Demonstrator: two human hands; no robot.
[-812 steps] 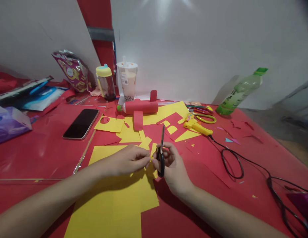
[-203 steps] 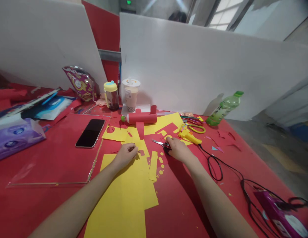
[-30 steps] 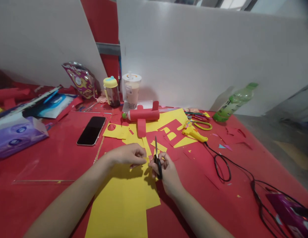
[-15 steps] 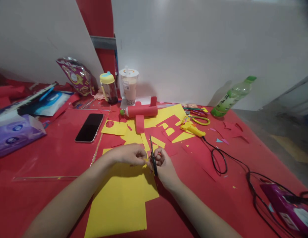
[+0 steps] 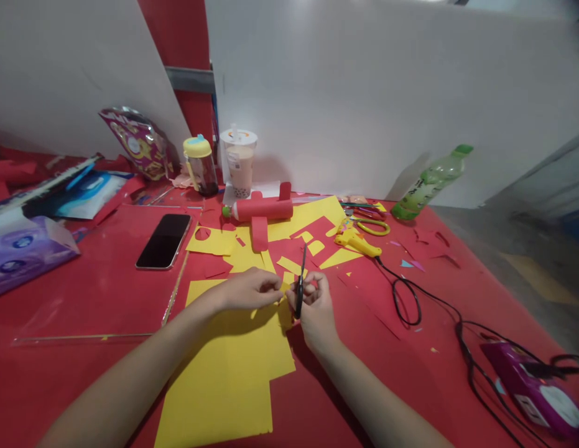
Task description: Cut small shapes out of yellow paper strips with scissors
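My right hand [image 5: 317, 308] is closed round a pair of black-handled scissors [image 5: 300, 283], whose blades point away from me. Pinched in the fingertips of my left hand [image 5: 254, 288] is a small piece of yellow paper [image 5: 285, 289], close beside the scissors; its outline is partly hidden. Both hands are over a large yellow paper sheet [image 5: 224, 379]. Beyond them lies a red paper-wrapped bottle [image 5: 270, 210] on its side, with a green cap and red paper strips attached. Yellow paper scraps [image 5: 247, 255] surround it.
On the red table are a phone [image 5: 164, 241], a purple tissue pack [image 5: 28, 252], a milk tea cup [image 5: 240, 165], a yellow-lidded bottle [image 5: 200, 165], and a tilted green bottle [image 5: 429, 183]. A yellow glue gun [image 5: 357, 241] trails a black cord toward a purple box [image 5: 532, 389] at right.
The scissors and my right hand have moved slightly right and away from me, and the blades now tilt rightward. My left hand has shifted slightly right, still pinching the small yellow paper.
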